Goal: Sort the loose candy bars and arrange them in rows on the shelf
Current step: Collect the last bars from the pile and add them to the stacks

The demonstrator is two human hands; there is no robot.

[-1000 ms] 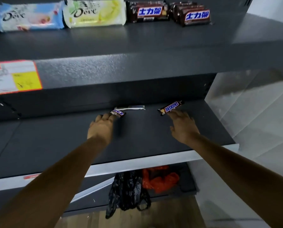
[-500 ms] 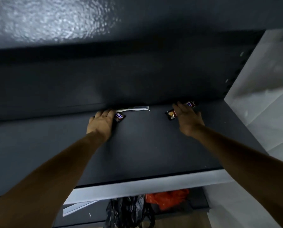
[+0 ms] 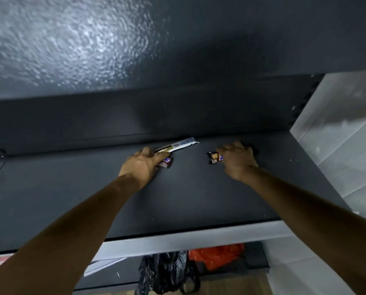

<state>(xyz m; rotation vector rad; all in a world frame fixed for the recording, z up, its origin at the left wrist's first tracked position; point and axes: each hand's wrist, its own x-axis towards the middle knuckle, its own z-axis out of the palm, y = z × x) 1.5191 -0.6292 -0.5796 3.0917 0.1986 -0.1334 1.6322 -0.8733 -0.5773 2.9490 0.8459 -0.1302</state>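
Dark shelf [image 3: 177, 199], toward the back: left grip [image 3: 142, 165] curled over a brown candy bar [image 3: 167, 163], a pale long bar [image 3: 177, 146] lying just behind against the back wall; right grip [image 3: 238, 161] curled round a second brown candy bar [image 3: 215, 157], apart from the first; black bag [image 3: 167, 271] and orange bag [image 3: 218, 254] below.

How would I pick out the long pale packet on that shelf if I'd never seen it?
Find the dark shelf both arms reach across and follow it to the back wall. There, just past the left hand, lies a long pale packet. It is thin, flat and whitish, unlike the short brown left bar under that hand and the right bar in the right hand.
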